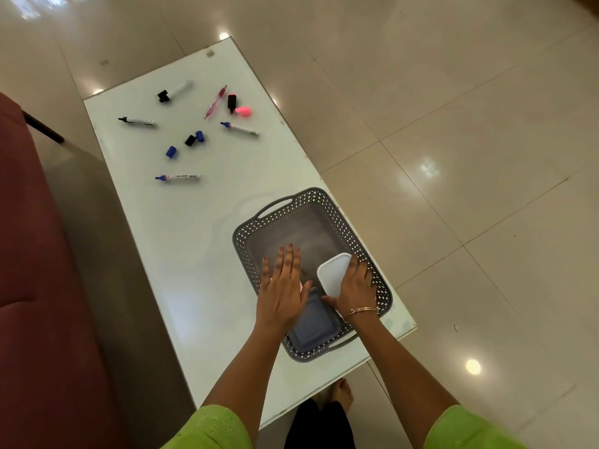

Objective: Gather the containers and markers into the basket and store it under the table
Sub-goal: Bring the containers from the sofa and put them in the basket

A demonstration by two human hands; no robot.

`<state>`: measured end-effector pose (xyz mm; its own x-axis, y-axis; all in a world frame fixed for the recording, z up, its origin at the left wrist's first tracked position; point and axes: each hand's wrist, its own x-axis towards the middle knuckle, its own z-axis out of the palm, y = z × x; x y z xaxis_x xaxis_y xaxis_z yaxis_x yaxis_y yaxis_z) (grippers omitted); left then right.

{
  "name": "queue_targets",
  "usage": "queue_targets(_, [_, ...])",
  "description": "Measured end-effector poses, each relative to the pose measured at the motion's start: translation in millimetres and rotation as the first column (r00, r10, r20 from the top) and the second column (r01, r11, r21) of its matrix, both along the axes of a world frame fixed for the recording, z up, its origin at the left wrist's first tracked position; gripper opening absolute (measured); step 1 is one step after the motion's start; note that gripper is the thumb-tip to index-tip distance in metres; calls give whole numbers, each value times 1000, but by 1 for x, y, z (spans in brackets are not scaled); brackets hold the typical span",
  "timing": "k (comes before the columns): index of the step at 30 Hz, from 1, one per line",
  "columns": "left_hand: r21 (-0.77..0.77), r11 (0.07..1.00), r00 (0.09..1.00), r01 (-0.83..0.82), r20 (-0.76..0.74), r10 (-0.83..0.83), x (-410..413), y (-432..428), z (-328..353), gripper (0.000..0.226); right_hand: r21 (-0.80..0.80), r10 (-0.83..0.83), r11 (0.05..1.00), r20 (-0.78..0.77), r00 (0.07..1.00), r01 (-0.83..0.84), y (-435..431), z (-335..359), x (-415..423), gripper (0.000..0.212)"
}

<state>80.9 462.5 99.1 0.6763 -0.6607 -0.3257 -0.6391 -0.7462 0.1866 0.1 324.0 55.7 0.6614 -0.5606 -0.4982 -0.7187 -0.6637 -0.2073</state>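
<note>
A grey perforated basket [319, 202] stands on the near right part of the white table [181, 254]. Inside it lies a blue-grey lidded container [312, 325]. My right hand [355, 286] grips a white-lidded container [334, 273], held tilted over the basket's right side. My left hand [282, 286] is flat with fingers spread over the basket's left side; a bit of pink shows beneath it. Several uncapped markers lie at the table's far end, among them a blue-tipped marker [178, 177], a black-tipped marker [137, 121] and a pink pen [215, 102]. Loose caps [171, 152] lie among them.
A pink highlighter [243, 111] and black cap [231, 102] lie near the table's far right edge. A maroon sofa [32, 286] runs along the left. Glossy tiled floor [453, 157] surrounds the table. My bare foot [342, 392] shows below the table's near edge.
</note>
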Motion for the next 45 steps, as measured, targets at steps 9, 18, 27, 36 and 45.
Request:
queue_targets(9, [-20, 1000, 1000, 9, 9, -9, 6, 3, 0, 66, 25, -12, 1000, 1, 1000, 12, -1, -4, -3, 123])
queue_targets(18, [-25, 999, 999, 26, 46, -25, 9, 3, -4, 66, 20, -20, 1000, 54, 998, 19, -5, -5, 9, 123])
queue_targets(27, [-43, 999, 999, 26, 44, -24, 12, 4, -6, 66, 60, -43, 997, 100, 994, 37, -13, -7, 18, 128])
queue_targets(36, [-27, 999, 998, 20, 55, -18, 10, 1, -5, 67, -35, -3, 999, 9, 1000, 3, -12, -12, -2, 126])
queue_targets(45, [-35, 999, 999, 10, 33, -9, 7, -2, -3, 68, -3, 4, 1000, -21, 1000, -4, -9, -14, -13, 126])
